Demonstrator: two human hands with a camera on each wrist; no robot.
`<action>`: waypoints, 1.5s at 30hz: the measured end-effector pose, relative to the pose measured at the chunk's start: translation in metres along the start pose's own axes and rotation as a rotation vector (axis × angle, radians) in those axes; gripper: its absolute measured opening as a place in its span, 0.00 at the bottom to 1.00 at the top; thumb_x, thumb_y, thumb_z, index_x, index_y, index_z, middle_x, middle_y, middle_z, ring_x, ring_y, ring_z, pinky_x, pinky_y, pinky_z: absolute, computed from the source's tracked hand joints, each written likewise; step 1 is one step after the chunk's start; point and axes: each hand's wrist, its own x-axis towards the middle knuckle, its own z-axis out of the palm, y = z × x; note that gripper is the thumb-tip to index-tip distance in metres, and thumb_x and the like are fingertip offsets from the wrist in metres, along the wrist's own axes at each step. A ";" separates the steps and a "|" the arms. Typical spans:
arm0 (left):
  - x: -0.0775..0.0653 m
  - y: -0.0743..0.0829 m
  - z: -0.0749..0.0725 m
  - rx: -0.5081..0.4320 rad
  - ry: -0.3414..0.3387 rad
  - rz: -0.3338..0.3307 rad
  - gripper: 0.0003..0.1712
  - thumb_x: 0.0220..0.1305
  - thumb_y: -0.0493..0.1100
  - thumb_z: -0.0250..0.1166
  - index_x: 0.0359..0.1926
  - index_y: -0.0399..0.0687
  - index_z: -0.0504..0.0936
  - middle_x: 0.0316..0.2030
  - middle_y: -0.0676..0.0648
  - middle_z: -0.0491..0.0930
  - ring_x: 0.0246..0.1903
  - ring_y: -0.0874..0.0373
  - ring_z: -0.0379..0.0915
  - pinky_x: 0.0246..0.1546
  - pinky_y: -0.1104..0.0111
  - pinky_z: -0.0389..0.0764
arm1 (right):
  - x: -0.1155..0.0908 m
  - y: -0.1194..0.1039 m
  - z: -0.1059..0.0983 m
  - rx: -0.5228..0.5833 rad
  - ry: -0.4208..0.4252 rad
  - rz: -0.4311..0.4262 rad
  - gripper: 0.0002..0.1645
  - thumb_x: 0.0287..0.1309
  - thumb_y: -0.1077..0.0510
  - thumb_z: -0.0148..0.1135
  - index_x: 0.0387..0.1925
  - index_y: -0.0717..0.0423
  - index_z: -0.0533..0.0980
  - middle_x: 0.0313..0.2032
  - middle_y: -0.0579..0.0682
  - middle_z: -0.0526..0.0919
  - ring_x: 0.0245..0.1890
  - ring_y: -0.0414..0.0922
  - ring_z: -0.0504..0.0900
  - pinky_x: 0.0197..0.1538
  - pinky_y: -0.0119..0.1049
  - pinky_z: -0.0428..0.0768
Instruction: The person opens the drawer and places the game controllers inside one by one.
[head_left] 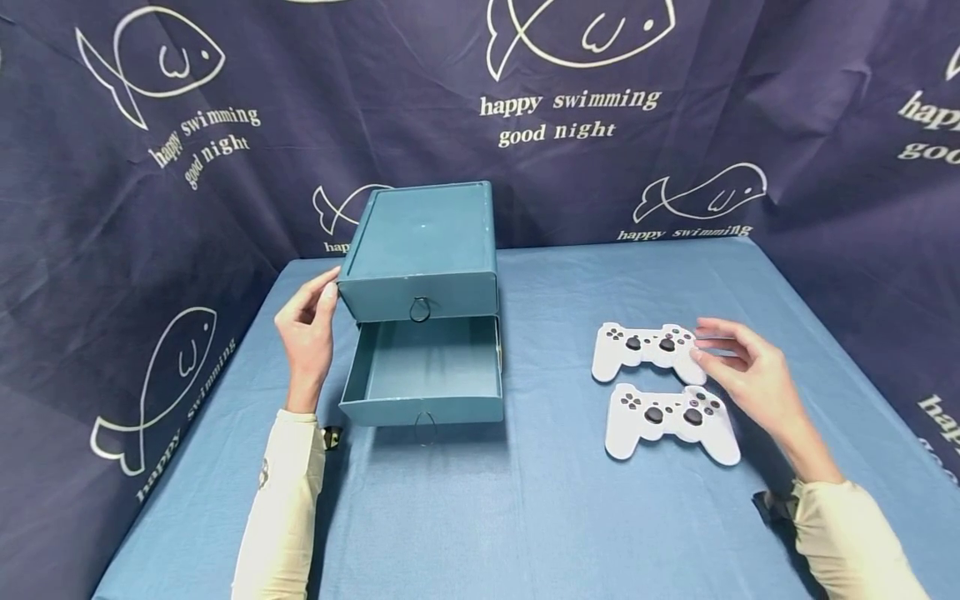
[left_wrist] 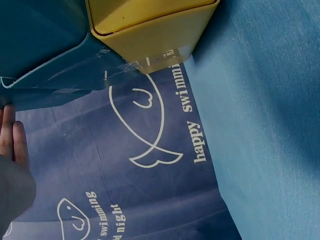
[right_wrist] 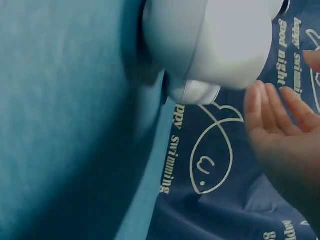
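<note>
A teal two-drawer box (head_left: 422, 237) stands at the back left, its upper drawer closed and the lower drawer (head_left: 431, 410) pulled out. My left hand (head_left: 309, 329) touches the box's upper left side near the front corner, fingers nearly straight. Two white game controllers lie on the right, one behind the other. At the right end of the far controller (head_left: 649, 354) is my right hand (head_left: 753, 379), thumb and fingertips spread by its edge and not closed round it. The near controller (head_left: 671, 423) lies just in front. In the right wrist view, a white controller grip (right_wrist: 220, 40) looms beside the fingertips.
A blue cloth (head_left: 555, 508) covers the table. Dark blue fabric with white fish (head_left: 577, 50) hangs behind and at both sides. Wire ring pulls hang on both drawer fronts. A yellow box-shaped part (left_wrist: 155, 40) shows beside the teal box in the left wrist view.
</note>
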 end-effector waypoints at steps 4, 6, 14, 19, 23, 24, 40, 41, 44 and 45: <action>0.000 0.000 0.000 -0.002 0.002 0.004 0.14 0.70 0.32 0.64 0.52 0.28 0.86 0.44 0.48 0.89 0.39 0.62 0.83 0.44 0.73 0.78 | 0.004 0.008 -0.007 -0.103 -0.040 0.062 0.28 0.62 0.68 0.70 0.63 0.63 0.77 0.47 0.31 0.83 0.45 0.28 0.82 0.45 0.18 0.77; 0.000 0.000 -0.001 -0.003 0.007 0.003 0.14 0.70 0.32 0.65 0.52 0.28 0.86 0.44 0.48 0.89 0.39 0.62 0.83 0.44 0.73 0.78 | 0.004 0.012 -0.009 -0.134 -0.065 0.085 0.28 0.62 0.66 0.71 0.64 0.63 0.76 0.46 0.32 0.82 0.44 0.26 0.82 0.44 0.18 0.77; 0.000 0.000 0.000 -0.008 -0.001 -0.003 0.14 0.70 0.32 0.64 0.53 0.27 0.85 0.45 0.47 0.89 0.40 0.62 0.84 0.45 0.73 0.78 | 0.007 0.019 -0.016 -0.211 -0.133 0.145 0.32 0.64 0.60 0.72 0.66 0.66 0.73 0.51 0.50 0.81 0.43 0.24 0.81 0.42 0.17 0.75; 0.000 0.000 0.000 -0.001 -0.010 0.006 0.14 0.70 0.33 0.64 0.53 0.29 0.86 0.45 0.47 0.89 0.40 0.62 0.84 0.45 0.73 0.78 | 0.010 0.022 -0.017 -0.252 -0.182 0.173 0.34 0.66 0.57 0.70 0.67 0.69 0.71 0.54 0.68 0.79 0.43 0.22 0.77 0.41 0.16 0.73; 0.000 0.000 0.000 -0.006 -0.011 0.007 0.14 0.70 0.33 0.64 0.52 0.29 0.86 0.45 0.47 0.89 0.39 0.62 0.84 0.45 0.73 0.78 | 0.013 0.024 -0.017 -0.262 -0.212 0.182 0.34 0.65 0.58 0.70 0.67 0.71 0.70 0.54 0.71 0.79 0.42 0.20 0.75 0.41 0.16 0.73; 0.000 0.000 0.000 -0.008 -0.011 0.007 0.14 0.70 0.33 0.64 0.52 0.29 0.86 0.45 0.47 0.89 0.39 0.62 0.84 0.45 0.73 0.78 | 0.014 0.025 -0.018 -0.263 -0.224 0.186 0.35 0.65 0.58 0.70 0.67 0.71 0.70 0.54 0.71 0.79 0.41 0.20 0.75 0.41 0.16 0.73; 0.001 0.001 0.000 -0.006 -0.007 0.009 0.14 0.70 0.32 0.64 0.52 0.26 0.85 0.45 0.48 0.89 0.40 0.62 0.84 0.45 0.73 0.79 | 0.024 0.030 -0.013 -0.355 -0.369 0.274 0.42 0.65 0.54 0.70 0.70 0.73 0.64 0.55 0.75 0.76 0.53 0.68 0.79 0.43 0.23 0.73; 0.001 0.001 0.000 -0.003 -0.008 0.010 0.14 0.70 0.32 0.64 0.52 0.26 0.85 0.45 0.48 0.89 0.40 0.62 0.84 0.45 0.73 0.79 | 0.024 0.030 -0.013 -0.362 -0.374 0.274 0.42 0.65 0.54 0.71 0.69 0.74 0.64 0.54 0.75 0.76 0.52 0.69 0.79 0.43 0.24 0.74; 0.001 0.001 0.000 -0.001 -0.010 0.010 0.14 0.70 0.32 0.64 0.53 0.27 0.85 0.45 0.47 0.89 0.40 0.62 0.84 0.46 0.72 0.79 | 0.027 0.032 -0.014 -0.377 -0.391 0.278 0.43 0.65 0.54 0.70 0.69 0.75 0.63 0.54 0.76 0.76 0.52 0.68 0.79 0.44 0.29 0.75; 0.001 0.001 0.000 -0.001 -0.010 0.010 0.14 0.70 0.32 0.64 0.53 0.27 0.85 0.45 0.47 0.89 0.40 0.62 0.84 0.46 0.72 0.79 | 0.027 0.033 -0.013 -0.381 -0.394 0.279 0.44 0.64 0.53 0.70 0.69 0.75 0.63 0.54 0.76 0.76 0.52 0.68 0.79 0.45 0.30 0.75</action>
